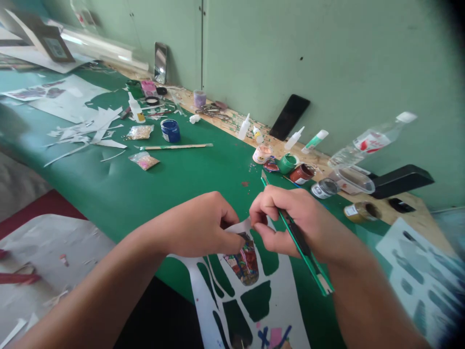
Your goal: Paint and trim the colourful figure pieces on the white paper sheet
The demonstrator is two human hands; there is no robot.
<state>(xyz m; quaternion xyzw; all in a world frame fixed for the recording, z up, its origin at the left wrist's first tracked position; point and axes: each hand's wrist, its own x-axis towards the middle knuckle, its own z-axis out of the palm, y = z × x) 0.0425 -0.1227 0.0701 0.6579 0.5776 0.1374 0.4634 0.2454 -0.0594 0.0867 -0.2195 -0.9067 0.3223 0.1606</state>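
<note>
A white paper sheet [286,291] with several cut-out openings hangs between my hands over the table's near side. My left hand [207,225] is closed on its upper edge, the thumb resting on a dark, multicoloured patterned piece [247,264] within the sheet. My right hand [290,218] holds a green utility knife [296,235] slantwise, its blade end pointing up and away. The thumb and fingertips of that hand also come together at the sheet's top edge. Blue strokes and a pink patch [275,337] mark the lower part of the sheet.
Paint jars, such as a green jar [287,164] and a blue jar [170,131], stand on the green table. A brush [176,147], paper scraps [87,131] and bead bags lie at left. A plastic bottle [370,140] and black phone [289,117] lean by the wall.
</note>
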